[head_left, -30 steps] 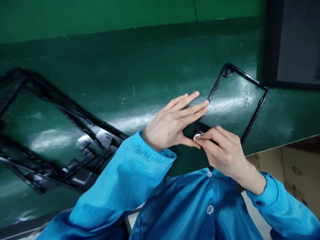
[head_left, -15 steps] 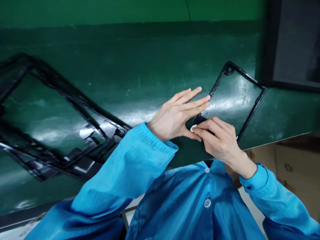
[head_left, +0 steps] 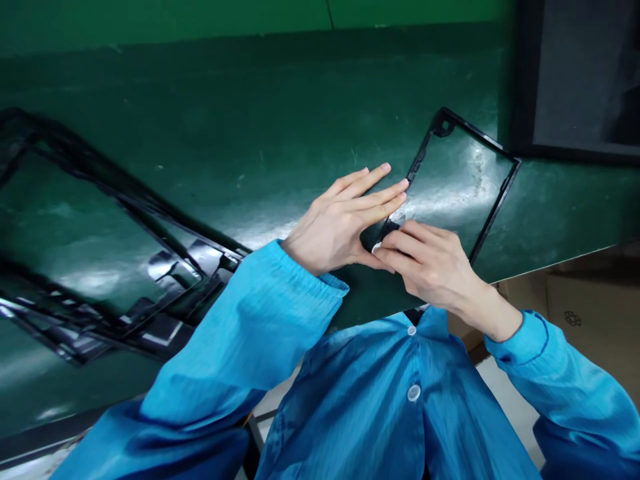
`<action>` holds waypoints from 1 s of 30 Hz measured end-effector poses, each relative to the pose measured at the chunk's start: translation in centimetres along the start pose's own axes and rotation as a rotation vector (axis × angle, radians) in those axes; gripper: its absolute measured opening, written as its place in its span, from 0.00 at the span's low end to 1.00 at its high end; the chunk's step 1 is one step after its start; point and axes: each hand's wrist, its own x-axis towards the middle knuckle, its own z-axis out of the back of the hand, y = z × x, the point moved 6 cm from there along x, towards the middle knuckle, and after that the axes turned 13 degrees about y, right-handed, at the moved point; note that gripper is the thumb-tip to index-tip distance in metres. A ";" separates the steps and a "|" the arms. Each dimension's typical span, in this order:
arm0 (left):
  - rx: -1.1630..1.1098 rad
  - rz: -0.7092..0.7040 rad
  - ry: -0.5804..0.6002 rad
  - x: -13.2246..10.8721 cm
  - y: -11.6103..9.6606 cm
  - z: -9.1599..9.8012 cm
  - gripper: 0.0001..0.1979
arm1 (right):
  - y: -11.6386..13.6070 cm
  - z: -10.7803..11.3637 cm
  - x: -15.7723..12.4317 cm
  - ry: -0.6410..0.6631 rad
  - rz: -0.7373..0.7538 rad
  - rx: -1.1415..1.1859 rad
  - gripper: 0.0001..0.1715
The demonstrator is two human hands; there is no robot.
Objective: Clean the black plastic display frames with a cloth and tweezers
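A thin black rectangular frame (head_left: 493, 200) lies on the dark green table (head_left: 260, 133), right of centre. My left hand (head_left: 345, 223) rests at the frame's near left corner, fingers stretched out flat along its left edge, thumb against the corner. My right hand (head_left: 425, 263) is curled beside it, fingertips pinching a small white piece (head_left: 376, 247) against that same corner. Most of the white piece is hidden by my fingers. Both arms wear bright blue sleeves.
A stack of larger black frames (head_left: 100, 247) lies on the left of the table. A dark panel with a black border (head_left: 575, 80) stands at the upper right. Cardboard boxes (head_left: 575, 313) sit below the table's right front edge.
Both hands and the small frame have shifted slightly left and up in view. My right hand's fingers have closed in tighter over the white piece at the frame's corner.
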 end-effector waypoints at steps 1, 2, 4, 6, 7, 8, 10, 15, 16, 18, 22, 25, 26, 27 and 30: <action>-0.001 0.001 0.001 0.0 0.0 0.1 0.48 | 0.3 0.0 0.0 0.021 0.010 0.005 0.18; -0.003 0.006 0.007 0.0 0.0 0.1 0.48 | 0.3 0.0 -0.1 0.046 0.010 0.012 0.18; -0.005 0.023 0.031 0.0 0.0 0.1 0.49 | 0.2 0.1 -0.5 0.085 -0.017 0.041 0.18; -0.008 0.043 0.050 0.0 0.0 0.1 0.51 | 0.0 0.4 -1.4 0.121 -0.065 0.061 0.19; -0.008 0.046 0.052 0.0 0.0 0.2 0.51 | 0.0 0.7 -1.9 0.136 -0.090 0.064 0.20; -0.009 0.048 0.049 0.0 0.0 0.2 0.51 | 0.1 1.0 -2.6 0.148 -0.111 0.062 0.20; -0.008 0.054 0.037 -0.1 -0.1 0.2 0.51 | 0.5 1.7 -4.0 0.161 -0.137 0.035 0.19; 0.003 0.098 0.040 -0.1 0.0 0.2 0.52 | 2.0 3.4 -7.9 0.197 -0.161 -0.092 0.09; 0.007 0.100 0.042 -0.1 0.0 0.2 0.52 | 2.2 3.5 -8.6 0.204 -0.169 -0.113 0.07; 0.016 0.101 0.044 -0.1 -0.1 0.2 0.53 | 2.6 3.7 -9.6 0.202 -0.190 -0.143 0.04; 0.032 0.097 0.053 -0.2 -0.3 0.2 0.54 | 3.2 3.6 -10.7 0.109 -0.240 -0.159 0.06; 0.026 0.073 0.043 -0.2 -0.5 0.4 0.54 | 3.3 3.1 -11.1 0.053 -0.290 -0.169 0.09; 0.020 0.062 0.043 -0.2 -0.6 0.5 0.54 | 3.3 2.8 -11.2 0.050 -0.301 -0.177 0.11; 0.014 0.054 0.048 -0.2 -0.7 0.6 0.54 | 3.4 2.6 -11.4 0.052 -0.306 -0.183 0.11; -0.004 0.050 0.095 -0.1 -1.0 0.6 0.56 | 3.5 2.2 -11.9 0.045 -0.308 -0.171 0.11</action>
